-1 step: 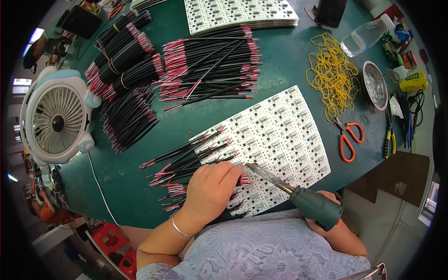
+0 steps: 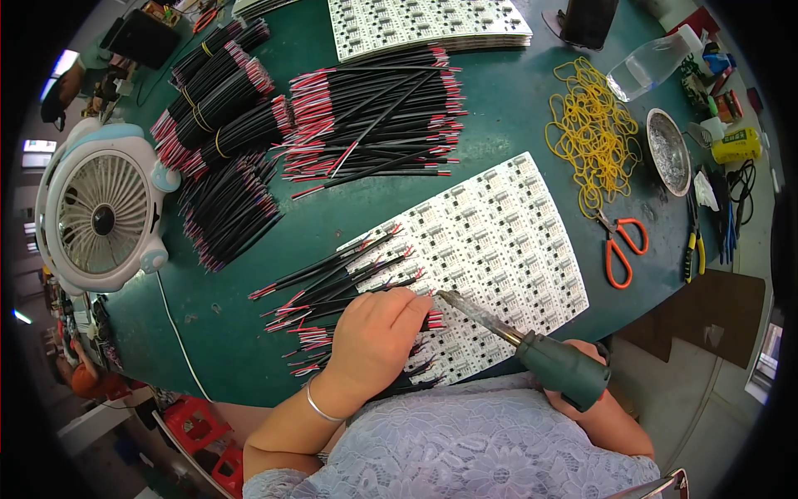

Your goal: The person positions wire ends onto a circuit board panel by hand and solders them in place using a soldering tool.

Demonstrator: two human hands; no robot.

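Note:
A white circuit board panel (image 2: pixel 499 241) with rows of small parts lies slanted in front of me. Short black cables (image 2: pixel 320 283) with red and white wire ends reach over its left edge. My left hand (image 2: pixel 378 333), with fingers pinched together, holds a cable against the board; most of that cable is hidden under the hand. From the right, my right hand (image 2: pixel 582 374) grips a soldering iron (image 2: pixel 557 366) by its thick dark green handle. The iron's tip rests at the board close to my left fingertips; whether it touches a wire cannot be made out.
Loose cables (image 2: pixel 374 116) and banded bundles (image 2: pixel 216 108) lie beyond, beside a fan (image 2: pixel 104 212). More panels (image 2: pixel 432 25) are stacked at the back. Yellow rubber bands (image 2: pixel 590 133), orange-handled scissors (image 2: pixel 619 249), a metal bowl (image 2: pixel 667 154), a clear bottle (image 2: pixel 652 66) and pliers (image 2: pixel 694 249) are rightward.

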